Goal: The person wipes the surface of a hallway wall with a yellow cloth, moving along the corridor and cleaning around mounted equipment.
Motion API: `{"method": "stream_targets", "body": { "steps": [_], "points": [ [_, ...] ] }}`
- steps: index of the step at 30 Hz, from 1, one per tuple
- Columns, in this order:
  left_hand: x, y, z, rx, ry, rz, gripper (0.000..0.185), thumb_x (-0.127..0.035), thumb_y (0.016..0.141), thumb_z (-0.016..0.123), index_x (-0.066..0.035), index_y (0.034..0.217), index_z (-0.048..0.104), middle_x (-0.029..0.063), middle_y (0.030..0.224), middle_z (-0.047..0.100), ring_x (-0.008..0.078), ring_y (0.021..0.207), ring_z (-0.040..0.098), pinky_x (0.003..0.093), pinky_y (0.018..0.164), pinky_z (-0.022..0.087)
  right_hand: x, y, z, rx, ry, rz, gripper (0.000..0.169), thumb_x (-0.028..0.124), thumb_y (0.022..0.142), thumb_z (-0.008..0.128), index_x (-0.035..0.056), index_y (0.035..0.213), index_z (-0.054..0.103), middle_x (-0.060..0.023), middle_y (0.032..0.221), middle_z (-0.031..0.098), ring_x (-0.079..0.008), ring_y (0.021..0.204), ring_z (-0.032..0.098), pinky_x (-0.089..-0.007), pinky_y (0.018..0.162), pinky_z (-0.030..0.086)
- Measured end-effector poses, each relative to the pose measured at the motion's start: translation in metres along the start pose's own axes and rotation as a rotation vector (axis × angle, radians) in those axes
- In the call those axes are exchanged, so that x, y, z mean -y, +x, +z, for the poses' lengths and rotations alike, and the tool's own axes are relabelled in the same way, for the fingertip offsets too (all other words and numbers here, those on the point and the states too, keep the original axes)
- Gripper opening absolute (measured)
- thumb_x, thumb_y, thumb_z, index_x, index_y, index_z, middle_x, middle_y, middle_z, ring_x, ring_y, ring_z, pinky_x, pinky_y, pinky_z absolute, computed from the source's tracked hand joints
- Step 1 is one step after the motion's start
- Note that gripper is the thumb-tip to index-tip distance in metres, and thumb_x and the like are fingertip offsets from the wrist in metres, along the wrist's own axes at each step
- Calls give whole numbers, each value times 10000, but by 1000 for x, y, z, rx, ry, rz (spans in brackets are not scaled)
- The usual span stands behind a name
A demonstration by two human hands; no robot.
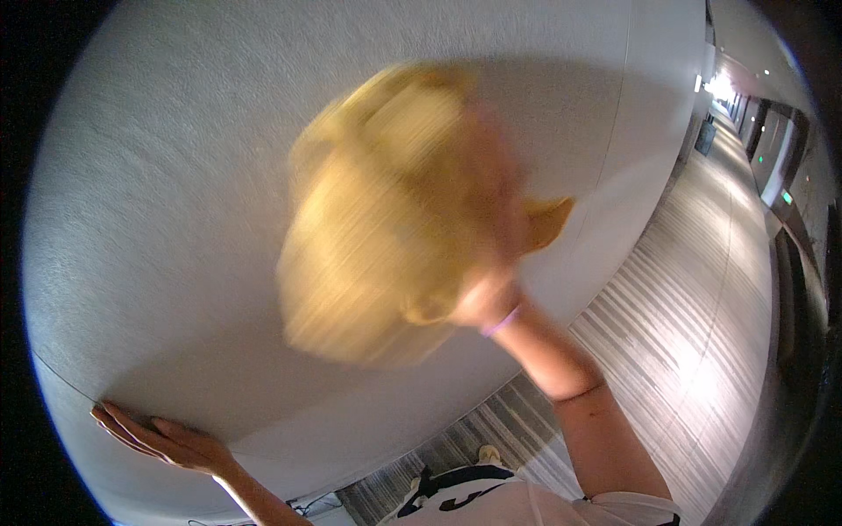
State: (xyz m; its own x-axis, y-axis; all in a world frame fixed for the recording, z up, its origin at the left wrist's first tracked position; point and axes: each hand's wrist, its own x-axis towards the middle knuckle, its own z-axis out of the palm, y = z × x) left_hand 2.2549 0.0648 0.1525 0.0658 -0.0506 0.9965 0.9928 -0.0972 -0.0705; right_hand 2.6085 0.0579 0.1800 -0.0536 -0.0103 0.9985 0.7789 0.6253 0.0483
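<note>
My right hand (490, 289), blurred by motion and with a thin purple band at the wrist, grips a yellow cloth (368, 256). The cloth is spread out in front of a pale grey textured wall (184, 164), and one corner sticks out to the right of the hand. Blur hides how the fingers lie in the cloth and whether all of it touches the wall. At the lower left, my left hand (168, 447) rests against the wall with fingers extended, holding nothing.
A striped carpet (664, 315) runs along the wall's foot into a long lit corridor at right. A dark bin-like box (705, 137) stands farther down by the wall. Thin cables (309, 506) lie near the wall's base, close to my shoe (489, 454).
</note>
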Motion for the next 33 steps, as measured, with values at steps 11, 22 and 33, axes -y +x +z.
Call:
{"method": "stream_targets", "body": {
  "steps": [11,22,33],
  "points": [
    [-1,2,1,5,14,18,486,-350,963,243,-131,1391,314,133,1447,271,313,1340,246,521,1092,211,-99,-99,-93,-135,-531,478,351,165,924,516,-1,1216,418,-117,1121,533,-196,992,536,-323,862,453],
    [-5,-3,4,22,42,-5,493,-359,965,217,-142,1401,289,137,1451,256,298,1338,253,504,1094,229,-30,-111,-40,-312,-201,687,387,173,905,559,-11,1203,395,-132,1138,516,-193,1042,506,-355,897,419],
    [-4,3,0,7,29,44,496,-346,974,217,-88,1385,319,151,1443,272,308,1328,272,472,1074,271,60,-135,11,261,44,-193,446,371,745,695,330,1165,549,-33,1213,567,-211,1050,576,-370,932,414]
  ]
}}
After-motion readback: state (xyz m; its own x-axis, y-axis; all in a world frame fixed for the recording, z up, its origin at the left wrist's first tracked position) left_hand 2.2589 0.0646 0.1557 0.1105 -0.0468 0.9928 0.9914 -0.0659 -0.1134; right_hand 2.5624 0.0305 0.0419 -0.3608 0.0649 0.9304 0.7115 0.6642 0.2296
